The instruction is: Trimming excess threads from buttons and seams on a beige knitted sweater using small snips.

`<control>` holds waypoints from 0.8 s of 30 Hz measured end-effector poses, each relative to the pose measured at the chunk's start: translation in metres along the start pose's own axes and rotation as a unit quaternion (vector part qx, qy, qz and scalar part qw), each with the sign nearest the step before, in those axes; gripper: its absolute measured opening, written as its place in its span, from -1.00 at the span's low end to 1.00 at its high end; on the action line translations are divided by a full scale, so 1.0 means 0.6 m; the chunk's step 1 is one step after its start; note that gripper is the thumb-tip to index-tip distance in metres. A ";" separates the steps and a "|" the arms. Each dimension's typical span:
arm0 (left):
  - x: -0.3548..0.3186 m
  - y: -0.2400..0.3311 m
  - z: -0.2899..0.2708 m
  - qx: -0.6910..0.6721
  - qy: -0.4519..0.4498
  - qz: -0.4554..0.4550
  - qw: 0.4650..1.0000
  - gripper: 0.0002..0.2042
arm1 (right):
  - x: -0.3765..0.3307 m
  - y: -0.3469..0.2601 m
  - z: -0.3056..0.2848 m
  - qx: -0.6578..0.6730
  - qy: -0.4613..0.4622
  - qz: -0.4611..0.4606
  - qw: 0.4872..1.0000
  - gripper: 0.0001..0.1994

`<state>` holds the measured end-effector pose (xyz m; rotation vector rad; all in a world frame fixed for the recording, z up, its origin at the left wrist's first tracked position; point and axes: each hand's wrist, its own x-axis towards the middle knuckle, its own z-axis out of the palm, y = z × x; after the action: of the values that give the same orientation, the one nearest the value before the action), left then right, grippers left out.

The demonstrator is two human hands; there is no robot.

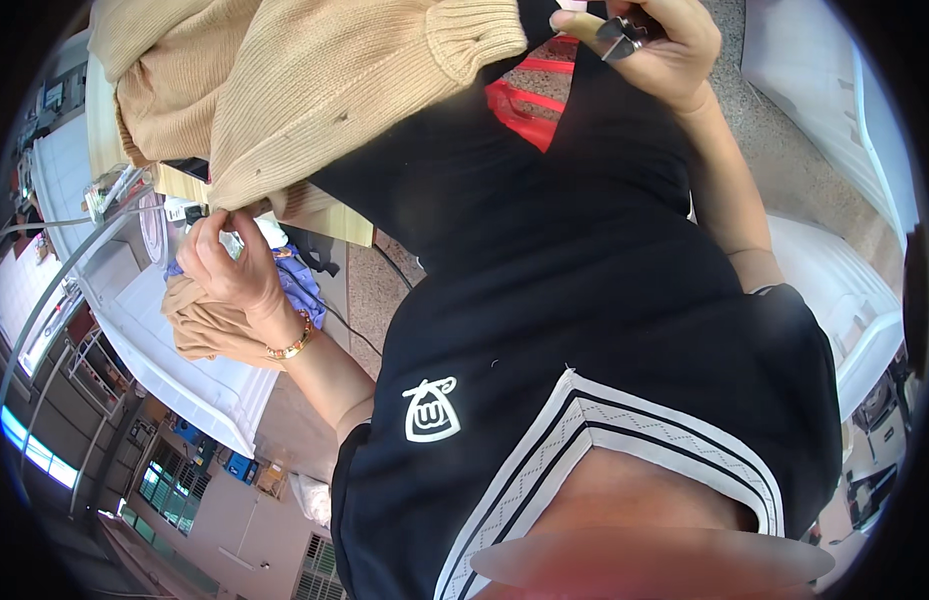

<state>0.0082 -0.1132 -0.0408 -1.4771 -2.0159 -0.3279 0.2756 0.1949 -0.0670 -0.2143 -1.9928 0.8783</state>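
A beige knit sweater [314, 90] hangs across the upper left, its ribbed cuff reaching toward the middle. My left hand [234, 265], with a beaded bracelet on its wrist, pinches the sweater's lower edge between fingertips and thumb. At the top, above my black shirt [584, 280], my right hand [649, 45] is closed on a small dark metal tool [619, 35]; I cannot make out what kind of tool it is. Behind my left hand lies a folded tan cloth [199, 325].
A white table [184, 380] runs along the left with a purple cloth [302, 290] and cables on it. A red plastic basket [524, 110] sits behind the shirt. White plastic furniture [844, 300] stands on the right on a speckled floor.
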 end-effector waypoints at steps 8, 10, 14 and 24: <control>-0.004 0.000 0.006 -0.009 -0.002 -0.003 1.000 -0.69 | -0.010 0.019 0.019 0.086 0.023 0.075 0.993 -0.79; -0.006 0.000 0.007 -0.017 -0.002 -0.003 1.000 -0.69 | -0.012 0.019 0.022 0.107 0.021 0.083 0.991 -0.80; -0.011 0.004 0.008 -0.027 0.009 0.000 1.000 -0.69 | -0.016 0.009 0.026 0.107 0.015 0.109 0.988 -0.83; -0.007 0.007 0.019 -0.035 -0.004 -0.006 0.999 -0.69 | 0.021 0.003 0.042 0.086 -0.068 0.080 0.991 -0.71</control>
<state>0.0095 -0.1090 -0.0527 -1.5108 -2.0385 -0.4019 0.2477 0.1897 -0.0677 -0.2244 -2.0327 1.1893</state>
